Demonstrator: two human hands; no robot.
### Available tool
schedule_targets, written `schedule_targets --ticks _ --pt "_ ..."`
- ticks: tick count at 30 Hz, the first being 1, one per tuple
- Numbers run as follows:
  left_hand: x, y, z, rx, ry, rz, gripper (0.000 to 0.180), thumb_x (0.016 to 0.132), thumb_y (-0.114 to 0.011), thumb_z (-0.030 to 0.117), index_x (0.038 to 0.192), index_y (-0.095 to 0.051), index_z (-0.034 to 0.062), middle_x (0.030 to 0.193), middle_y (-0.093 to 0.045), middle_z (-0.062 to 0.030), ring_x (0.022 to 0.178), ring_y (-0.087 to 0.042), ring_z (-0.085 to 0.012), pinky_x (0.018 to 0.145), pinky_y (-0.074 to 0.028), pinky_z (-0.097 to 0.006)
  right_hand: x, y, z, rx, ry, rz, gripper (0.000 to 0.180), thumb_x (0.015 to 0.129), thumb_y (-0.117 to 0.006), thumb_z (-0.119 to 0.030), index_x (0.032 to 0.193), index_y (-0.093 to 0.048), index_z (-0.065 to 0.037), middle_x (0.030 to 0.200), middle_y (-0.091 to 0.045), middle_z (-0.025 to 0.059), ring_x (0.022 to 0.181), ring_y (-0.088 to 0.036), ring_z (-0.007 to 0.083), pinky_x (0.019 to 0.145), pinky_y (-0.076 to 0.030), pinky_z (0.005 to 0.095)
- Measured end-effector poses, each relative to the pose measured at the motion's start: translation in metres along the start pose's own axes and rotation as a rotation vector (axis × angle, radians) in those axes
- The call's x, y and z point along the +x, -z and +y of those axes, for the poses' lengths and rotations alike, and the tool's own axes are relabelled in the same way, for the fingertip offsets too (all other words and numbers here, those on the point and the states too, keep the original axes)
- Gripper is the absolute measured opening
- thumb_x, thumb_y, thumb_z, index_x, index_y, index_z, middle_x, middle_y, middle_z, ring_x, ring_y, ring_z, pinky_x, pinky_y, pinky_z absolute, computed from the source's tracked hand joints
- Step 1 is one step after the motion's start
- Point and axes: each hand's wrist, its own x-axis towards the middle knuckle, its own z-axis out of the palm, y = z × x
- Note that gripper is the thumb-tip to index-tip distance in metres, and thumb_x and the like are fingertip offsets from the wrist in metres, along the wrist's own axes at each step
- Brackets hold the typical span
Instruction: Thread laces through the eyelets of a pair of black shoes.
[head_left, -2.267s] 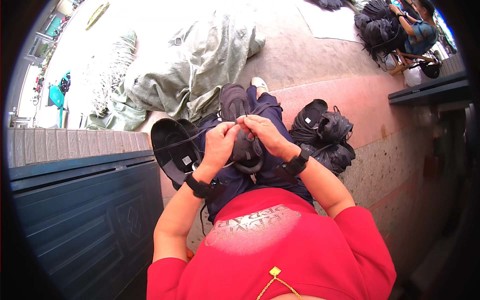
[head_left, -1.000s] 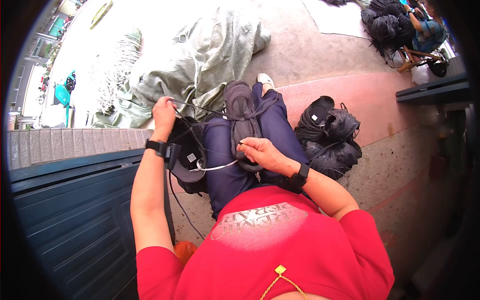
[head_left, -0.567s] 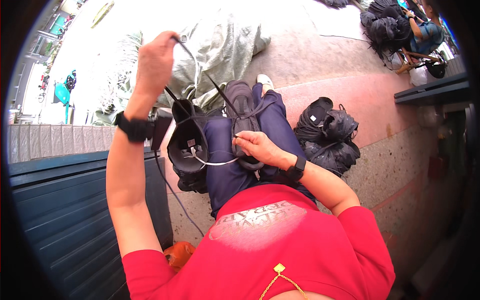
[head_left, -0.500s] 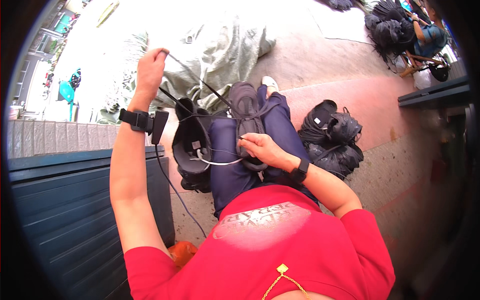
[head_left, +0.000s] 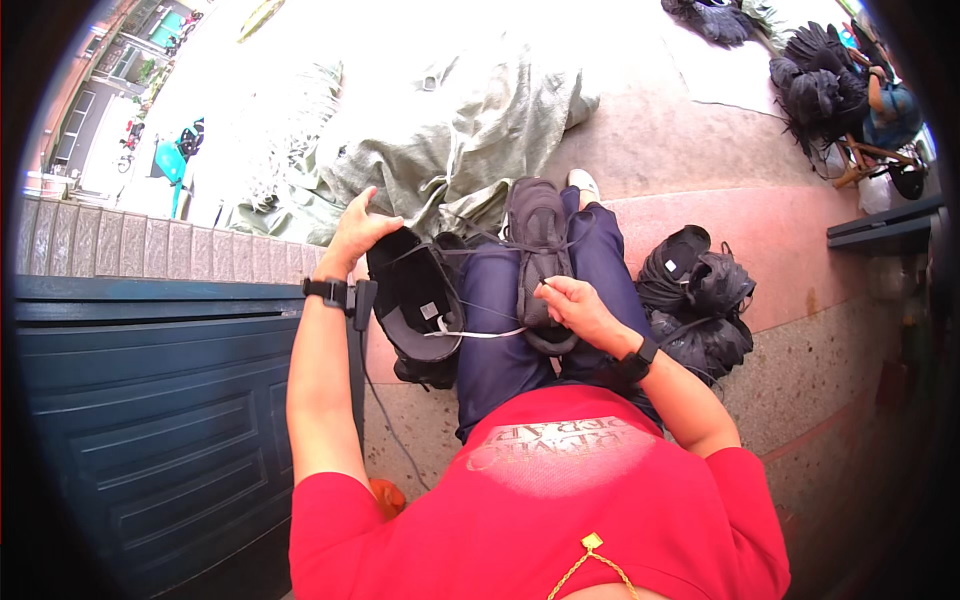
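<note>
A dark grey lace-up shoe lies across my lap between my thighs, its toe end away from me. My right hand is closed in a pinch over its near end; a small dark tip shows at the fingertips, too small to name. My left hand has its thumb and fingers apart, beside the far rim of a black open-topped shoe at my left thigh. A white strip runs from inside that black shoe to the grey shoe. Dark laces stretch between the two.
Black shoes with loose laces are heaped right of my leg. Ahead lies a grey-green woven sheet. A dark blue panelled cabinet stands on the left. Far right, a person sits beside black bundles.
My left hand has come down toward the black shoe and let go of the raised dark lace, which no longer stretches up. My right hand stays pinched by the grey shoe. The whole view has shifted.
</note>
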Motion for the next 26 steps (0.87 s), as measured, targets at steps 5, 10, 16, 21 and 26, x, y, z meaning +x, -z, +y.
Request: schedule_targets --ticks 5,10,16,21,26 --pt "-0.025 -0.003 -0.036 0.294 -0.282 0.048 0.088 0.056 -0.074 0.024 0.131 -0.032 0.0036 0.129 -0.039 -0.018 0.117 -0.039 -0.032 0.097 -0.033 -0.037 0.002 -0.003 0.001 0.011 -0.024 -0.009 0.019 0.09 -0.048 -0.021 0.086 -0.058 -0.005 0.057 -0.041 -0.0066 0.05 -0.035 0.0014 0.044 -0.029 0.018" --pt "-0.007 -0.009 -0.072 0.609 -0.346 0.3 0.04 0.074 -0.051 0.005 0.113 -0.053 0.0074 0.09 -0.06 -0.0174 0.089 -0.059 -0.0314 0.079 -0.047 -0.037 0.004 -0.003 0.006 -0.009 -0.023 -0.012 0.02 0.09 -0.047 -0.022 0.088 -0.057 -0.005 0.056 -0.041 -0.0062 0.05 -0.035 0.0014 0.044 -0.028 0.0179" --pt "0.047 0.054 0.007 -0.276 -0.181 0.512 0.028 0.086 -0.038 0.007 0.11 -0.053 0.0044 0.082 -0.061 -0.0059 0.063 -0.058 -0.0099 0.051 -0.044 -0.021 -0.001 -0.008 -0.006 -0.025 -0.041 0.003 0.019 0.09 -0.048 -0.021 0.089 -0.058 -0.005 0.057 -0.041 -0.0063 0.051 -0.036 0.0013 0.044 -0.028 0.0178" --pt "0.028 0.014 0.079 -0.477 -0.199 0.148 0.025 0.086 -0.044 0.011 0.109 -0.052 0.0071 0.076 -0.061 -0.0029 0.065 -0.057 -0.0096 0.058 -0.042 -0.021 -0.012 0.005 -0.071 -0.027 0.343 0.089 0.012 0.088 -0.051 -0.014 0.09 -0.058 -0.005 0.063 -0.046 -0.0058 0.053 -0.038 0.0014 0.046 -0.031 0.0168" --pt "-0.005 -0.044 0.055 -0.307 -0.098 -0.22 0.018 0.08 -0.046 0.006 0.093 -0.057 0.003 0.066 -0.058 -0.002 0.058 -0.055 -0.0093 0.055 -0.044 -0.022 -0.08 0.042 -0.219 -0.064 0.922 0.144 0.02 0.088 -0.049 -0.01 0.106 -0.056 -0.011 0.091 -0.059 0.0016 0.062 -0.05 0.0084 0.063 -0.044 0.0199"
